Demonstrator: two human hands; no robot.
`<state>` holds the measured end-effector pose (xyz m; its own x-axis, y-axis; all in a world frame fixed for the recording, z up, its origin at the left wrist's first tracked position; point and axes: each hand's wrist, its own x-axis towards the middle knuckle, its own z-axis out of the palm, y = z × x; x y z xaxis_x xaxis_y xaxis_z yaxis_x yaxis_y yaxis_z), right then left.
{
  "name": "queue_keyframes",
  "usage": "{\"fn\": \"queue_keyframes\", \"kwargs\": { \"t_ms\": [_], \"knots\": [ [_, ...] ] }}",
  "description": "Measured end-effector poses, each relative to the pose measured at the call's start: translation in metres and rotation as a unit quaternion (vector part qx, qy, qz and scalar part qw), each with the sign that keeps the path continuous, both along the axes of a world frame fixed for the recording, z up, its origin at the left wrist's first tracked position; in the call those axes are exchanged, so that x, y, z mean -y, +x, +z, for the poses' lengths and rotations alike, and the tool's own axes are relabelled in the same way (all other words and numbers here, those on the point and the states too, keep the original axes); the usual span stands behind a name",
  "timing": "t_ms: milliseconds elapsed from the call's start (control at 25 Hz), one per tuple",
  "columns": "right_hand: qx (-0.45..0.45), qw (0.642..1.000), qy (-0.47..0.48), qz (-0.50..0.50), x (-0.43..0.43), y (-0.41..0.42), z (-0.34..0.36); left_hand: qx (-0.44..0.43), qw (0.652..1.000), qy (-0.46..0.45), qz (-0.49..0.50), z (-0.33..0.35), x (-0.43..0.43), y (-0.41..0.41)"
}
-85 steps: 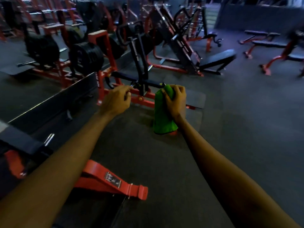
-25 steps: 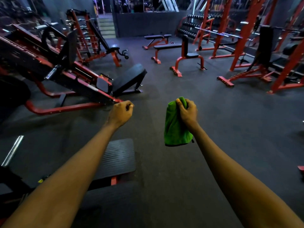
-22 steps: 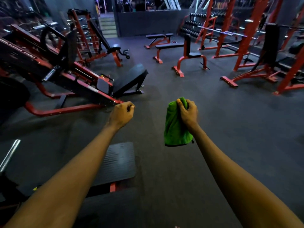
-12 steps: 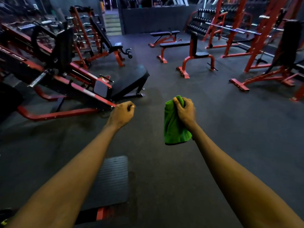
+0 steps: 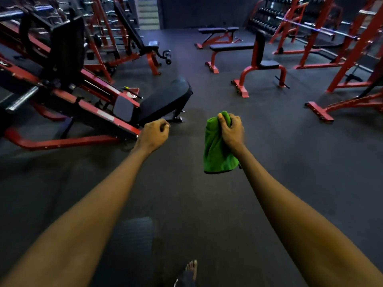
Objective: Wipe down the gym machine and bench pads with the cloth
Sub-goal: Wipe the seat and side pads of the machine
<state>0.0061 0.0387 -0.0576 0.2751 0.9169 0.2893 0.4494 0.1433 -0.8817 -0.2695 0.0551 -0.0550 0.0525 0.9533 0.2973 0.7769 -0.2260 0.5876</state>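
Approach is continued: the ridged black floor plate [image 5: 132,235] is left near the feet. The left hand [image 5: 153,133] grip is curled together, empty; the right hand [image 5: 232,131] grip stays clamped on the hanging green cloth [image 5: 217,154]. The red machine's black padded seat [image 5: 165,98] is brought nearer, not yet touched.

Nothing legible

A pale sticker [image 5: 104,115] on the red leg-press frame [image 5: 62,142] is too blurred to read; no other lettering, number or brand can be made out.
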Motion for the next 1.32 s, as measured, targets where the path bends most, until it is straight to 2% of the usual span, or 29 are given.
{"fn": "queue_keyframes", "kwargs": {
  "t_ms": [320,760,920,1080,1320],
  "knots": [
    [0.023,1.000,-0.014,0.003,-0.203,0.014,0.000,-0.035,0.999,-0.038,-0.002,0.006,-0.212,0.008],
    [0.032,0.999,-0.012,0.036,-0.503,0.067,-0.010,-0.024,0.996,-0.085,0.014,-0.016,-0.485,0.068],
    [0.034,0.999,-0.008,0.039,-0.599,0.081,-0.006,0.002,0.997,-0.081,0.015,-0.018,-0.580,0.080],
    [0.053,0.997,-0.019,0.048,-0.705,0.088,-0.009,-0.012,0.997,-0.076,0.025,-0.029,-0.677,0.084],
    [0.067,0.996,-0.015,0.057,-0.871,0.064,-0.008,-0.001,0.998,-0.056,0.028,-0.036,-0.828,0.067]
  ]
}}
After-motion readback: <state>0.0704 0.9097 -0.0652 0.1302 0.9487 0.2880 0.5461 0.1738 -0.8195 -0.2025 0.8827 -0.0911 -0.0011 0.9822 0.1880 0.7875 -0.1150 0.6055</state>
